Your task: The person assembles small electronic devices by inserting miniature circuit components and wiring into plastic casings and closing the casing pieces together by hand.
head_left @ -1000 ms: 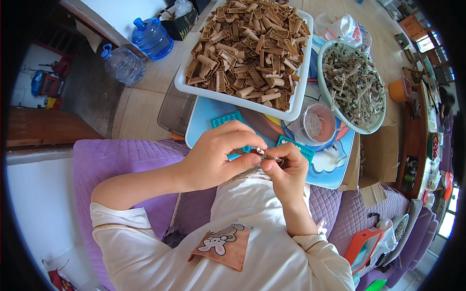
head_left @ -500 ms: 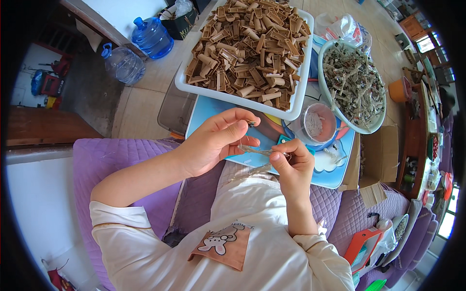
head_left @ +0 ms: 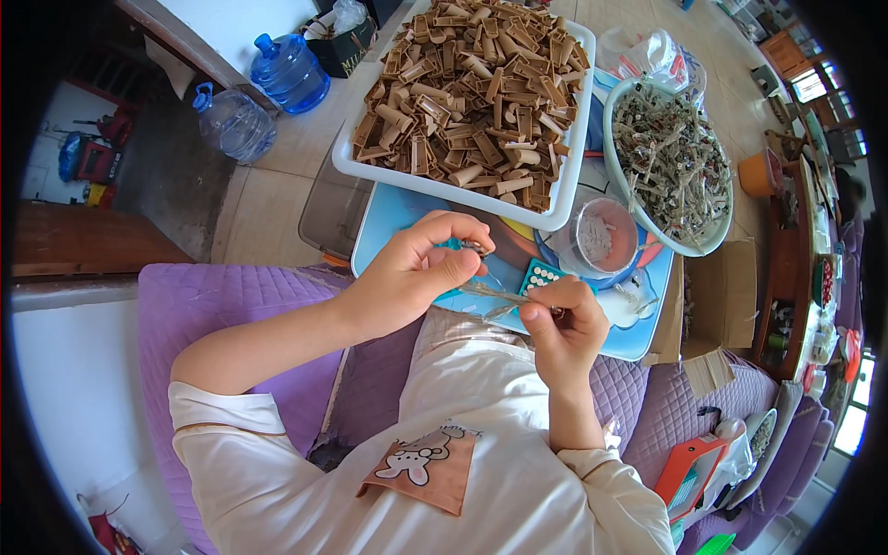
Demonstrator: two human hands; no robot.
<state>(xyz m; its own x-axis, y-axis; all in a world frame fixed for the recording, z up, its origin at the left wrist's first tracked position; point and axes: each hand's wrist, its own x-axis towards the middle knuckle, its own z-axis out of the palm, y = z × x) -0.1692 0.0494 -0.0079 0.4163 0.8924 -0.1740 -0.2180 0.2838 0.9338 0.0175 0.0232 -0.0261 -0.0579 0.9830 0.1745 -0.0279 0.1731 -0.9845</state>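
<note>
My left hand (head_left: pixel 421 268) pinches a small dark round piece (head_left: pixel 474 247) between thumb and fingertips. A thin, pale wire bundle (head_left: pixel 495 294) stretches from beneath my left fingers to my right hand (head_left: pixel 566 326). My right thumb and fingers are closed around the bundle's other end, where a small dark part shows. Just behind my right hand lies a teal tray (head_left: pixel 538 276) with rows of white round pieces. A clear tub (head_left: pixel 601 242) with whitish bits stands beyond it.
A white bin (head_left: pixel 566 199) heaped with brown half-round plastic casings is on the blue table (head_left: pixel 407 205). To its right is a pale green basin (head_left: pixel 726 222) full of tangled wire bundles. An open cardboard box (head_left: pixel 726 310) stands right of the table.
My right hand has moved slightly right and down, drawing the wire bundle with it. The teal tray shows more. My left fingers have closed nearer together around the dark piece.
</note>
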